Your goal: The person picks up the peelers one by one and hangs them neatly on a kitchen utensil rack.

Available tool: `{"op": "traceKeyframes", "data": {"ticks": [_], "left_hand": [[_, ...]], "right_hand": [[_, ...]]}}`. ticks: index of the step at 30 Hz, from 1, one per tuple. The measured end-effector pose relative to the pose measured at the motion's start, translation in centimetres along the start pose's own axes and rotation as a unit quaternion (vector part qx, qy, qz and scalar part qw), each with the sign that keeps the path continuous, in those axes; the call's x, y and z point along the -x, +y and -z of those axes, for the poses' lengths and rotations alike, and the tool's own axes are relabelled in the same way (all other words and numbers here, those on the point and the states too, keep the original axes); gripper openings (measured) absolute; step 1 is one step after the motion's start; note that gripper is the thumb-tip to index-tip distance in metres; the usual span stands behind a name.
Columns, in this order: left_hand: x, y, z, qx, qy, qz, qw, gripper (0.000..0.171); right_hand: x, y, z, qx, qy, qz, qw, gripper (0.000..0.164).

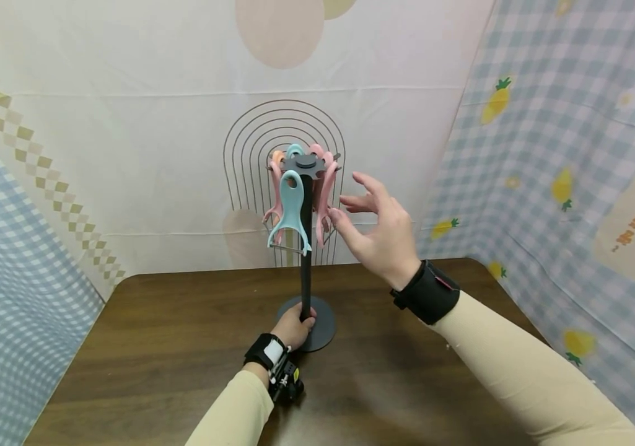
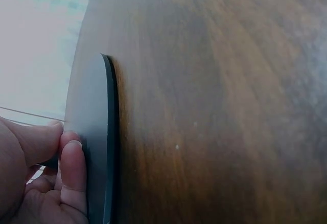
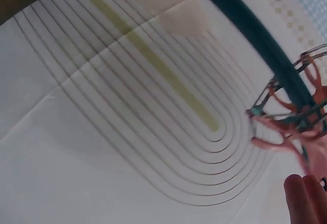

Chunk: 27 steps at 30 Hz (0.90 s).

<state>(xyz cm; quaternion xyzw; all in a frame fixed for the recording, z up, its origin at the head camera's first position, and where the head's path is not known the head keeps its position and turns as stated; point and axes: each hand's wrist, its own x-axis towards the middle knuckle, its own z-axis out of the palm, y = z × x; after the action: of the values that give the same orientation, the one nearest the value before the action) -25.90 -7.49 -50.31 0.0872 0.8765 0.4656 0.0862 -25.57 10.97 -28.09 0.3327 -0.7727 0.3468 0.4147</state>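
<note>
A black stand (image 1: 306,272) with a round base (image 2: 96,117) stands upright on the table. Peelers hang by their handle loops around its top: a light blue peeler (image 1: 291,204) at the front, a pink peeler (image 1: 325,189) on the right, and several others partly hidden behind. Low down on the pole, just above the base, my left hand (image 1: 295,326) grips it with curled fingers. My right hand (image 1: 381,232) is raised beside the right pink peeler, thumb and fingers spread apart with nothing between them. Whether the thumb tip touches that peeler I cannot tell.
The stand is on a dark brown wooden table (image 1: 155,347). Behind it hangs a white cloth (image 1: 127,155) with printed arches. Blue checked cloths hang at the left (image 1: 10,297) and right (image 1: 540,204).
</note>
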Motion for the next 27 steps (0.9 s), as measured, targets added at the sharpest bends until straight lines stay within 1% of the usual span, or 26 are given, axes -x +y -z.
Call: {"op": "traceKeyframes", "data": {"ticks": [4, 8, 10, 12, 13, 15, 18, 19, 21, 23, 25, 26, 27], "left_hand": [[0.1, 0.2, 0.1, 0.0, 0.002, -0.013, 0.9999, 0.008], [0.0, 0.1, 0.1, -0.008, 0.006, -0.022, 0.9997, 0.009], [0.0, 0.1, 0.1, -0.009, 0.006, -0.027, 0.9996, 0.01], [0.0, 0.0, 0.0, -0.003, 0.004, -0.026, 0.9996, 0.01], [0.0, 0.0, 0.0, 0.001, 0.002, -0.026, 0.9996, 0.01], [0.1, 0.0, 0.0, 0.009, 0.0, -0.026, 0.9996, 0.009], [0.2, 0.1, 0.0, 0.015, -0.004, -0.026, 0.9995, 0.009], [0.3, 0.2, -0.1, 0.014, -0.005, -0.026, 0.9996, 0.009], [0.3, 0.3, 0.0, 0.016, -0.006, -0.026, 0.9995, 0.009], [0.4, 0.4, 0.1, 0.018, -0.006, -0.024, 0.9995, 0.009], [0.5, 0.5, 0.2, 0.019, -0.005, -0.021, 0.9996, 0.009], [0.5, 0.5, 0.2, 0.019, -0.004, -0.021, 0.9996, 0.009], [0.5, 0.6, 0.3, 0.018, -0.002, -0.021, 0.9996, 0.009]], "right_hand": [[0.7, 1.8, 0.6, 0.002, -0.021, -0.049, 0.999, 0.065], [2.5, 5.0, 1.4, 0.037, -0.049, -0.109, 0.992, 0.063], [3.9, 7.1, 2.0, 0.066, -0.076, -0.145, 0.984, 0.063], [5.5, 9.3, 2.7, 0.098, -0.113, -0.191, 0.97, 0.065], [6.3, 10.5, 3.1, 0.113, -0.136, -0.214, 0.961, 0.067], [7.9, 12.6, 4.1, 0.14, -0.179, -0.256, 0.94, 0.07], [9.6, 15.3, 5.9, 0.172, -0.244, -0.308, 0.903, 0.078], [10.0, 16.1, 6.5, 0.179, -0.274, -0.32, 0.889, 0.081], [10.6, 17.2, 7.6, 0.189, -0.341, -0.345, 0.854, 0.088], [11.1, 18.1, 8.6, 0.187, -0.416, -0.361, 0.813, 0.091], [11.7, 18.9, 9.3, 0.179, -0.487, -0.367, 0.772, 0.093], [12.1, 19.3, 9.5, 0.175, -0.513, -0.37, 0.754, 0.093], [12.5, 19.7, 9.7, 0.171, -0.532, -0.372, 0.741, 0.091]]}}
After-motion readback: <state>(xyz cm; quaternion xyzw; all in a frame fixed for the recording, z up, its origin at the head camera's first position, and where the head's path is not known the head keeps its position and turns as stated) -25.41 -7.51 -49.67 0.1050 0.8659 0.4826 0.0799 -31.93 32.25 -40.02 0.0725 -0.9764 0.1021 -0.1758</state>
